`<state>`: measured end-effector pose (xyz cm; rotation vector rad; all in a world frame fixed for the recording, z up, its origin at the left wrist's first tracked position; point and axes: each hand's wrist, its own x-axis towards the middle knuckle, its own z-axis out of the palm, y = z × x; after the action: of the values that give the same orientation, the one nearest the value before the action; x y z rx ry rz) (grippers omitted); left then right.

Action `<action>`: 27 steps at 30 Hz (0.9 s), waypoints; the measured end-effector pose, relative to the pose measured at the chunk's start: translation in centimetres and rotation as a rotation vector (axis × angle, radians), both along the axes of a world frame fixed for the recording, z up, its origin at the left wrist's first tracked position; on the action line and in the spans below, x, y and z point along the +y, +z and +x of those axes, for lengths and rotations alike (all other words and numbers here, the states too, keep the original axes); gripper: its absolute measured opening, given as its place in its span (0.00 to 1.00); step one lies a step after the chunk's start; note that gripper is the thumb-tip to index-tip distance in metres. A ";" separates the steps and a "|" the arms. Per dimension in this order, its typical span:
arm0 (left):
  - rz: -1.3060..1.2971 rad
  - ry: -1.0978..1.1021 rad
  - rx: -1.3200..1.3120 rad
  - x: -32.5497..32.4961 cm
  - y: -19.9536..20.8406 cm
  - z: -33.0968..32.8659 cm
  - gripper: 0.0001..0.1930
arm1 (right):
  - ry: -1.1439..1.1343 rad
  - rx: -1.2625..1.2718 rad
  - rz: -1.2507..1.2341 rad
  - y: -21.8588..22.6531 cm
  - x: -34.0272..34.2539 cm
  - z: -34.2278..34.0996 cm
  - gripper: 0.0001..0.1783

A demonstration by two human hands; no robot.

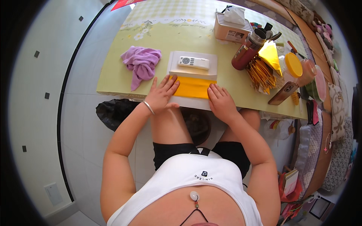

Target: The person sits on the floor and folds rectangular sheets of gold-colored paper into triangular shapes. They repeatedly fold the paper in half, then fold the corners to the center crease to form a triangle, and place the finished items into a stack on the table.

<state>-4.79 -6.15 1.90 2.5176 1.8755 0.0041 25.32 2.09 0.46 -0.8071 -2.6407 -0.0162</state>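
1. A flat, rectangular yellow strip is being supported by a white sheet on the pale-green table.
2. The strip's left end is being touched by the open left hand, fingers spread.
3. Its right end is being touched by the open, flattened right hand.
4. Just beyond the strip, an oblong white remote control is lying.

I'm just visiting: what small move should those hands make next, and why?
Perhaps smooth the yellow strip lightly: the left hand and right hand lie at its opposite ends, and the white remote control lies just beyond it, out of their way.
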 end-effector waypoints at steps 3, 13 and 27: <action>0.300 0.012 0.026 1.3 1.2 1.3 0.33 | 0.040 -0.067 0.078 1.6 0.0 -1.6 0.16; 0.463 0.017 -0.471 1.7 -1.0 9.6 0.07 | 0.073 0.142 -0.013 3.1 -0.4 -2.9 0.15; 0.443 -0.024 -0.461 1.3 -0.2 8.1 0.14 | 0.170 -0.002 0.105 0.1 -0.7 -1.2 0.19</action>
<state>3.26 -4.80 1.69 2.4739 1.7939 1.0075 24.12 1.39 0.57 -0.5469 -2.6759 -0.1089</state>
